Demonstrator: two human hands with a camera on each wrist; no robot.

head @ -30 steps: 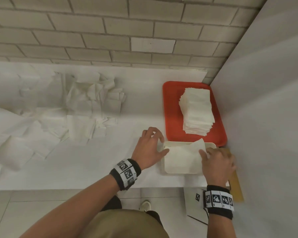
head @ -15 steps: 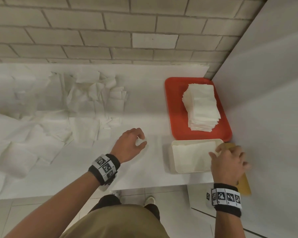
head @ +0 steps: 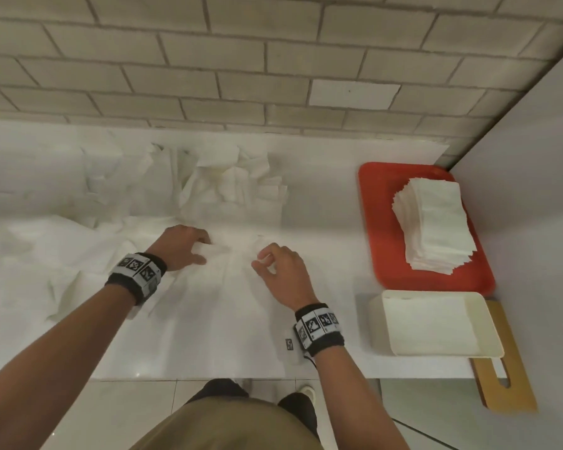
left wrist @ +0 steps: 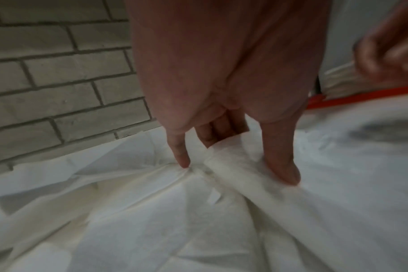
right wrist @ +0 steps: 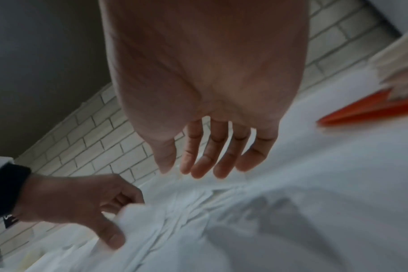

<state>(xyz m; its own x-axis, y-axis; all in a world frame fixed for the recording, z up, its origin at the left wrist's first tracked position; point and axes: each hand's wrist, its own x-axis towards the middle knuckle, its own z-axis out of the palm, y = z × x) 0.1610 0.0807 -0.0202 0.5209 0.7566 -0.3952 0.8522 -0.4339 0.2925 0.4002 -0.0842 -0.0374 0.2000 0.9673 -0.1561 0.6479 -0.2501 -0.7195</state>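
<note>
A loose white napkin (head: 231, 271) lies crumpled on the white counter (head: 208, 336) in front of me. My left hand (head: 205, 251) pinches a raised fold of it between thumb and curled fingers; the left wrist view shows that fold (left wrist: 231, 176) bunched in the left hand (left wrist: 235, 169). My right hand (head: 264, 259) hovers just right of it, over the napkin. In the right wrist view the right hand (right wrist: 198, 171) has relaxed, nearly straight fingers and holds nothing, with the napkin (right wrist: 175, 220) below.
A heap of unfolded napkins (head: 228, 186) covers the counter's left and back. At the right, a red tray (head: 381, 228) carries a stack of folded napkins (head: 436, 222). In front of it a cream tray (head: 488, 326) sits on a wooden board (head: 514, 388) overhanging the counter edge.
Both hands have left the cream tray and moved left to the loose napkins. The left hand has taken hold of one; the right hand has come alongside it.
</note>
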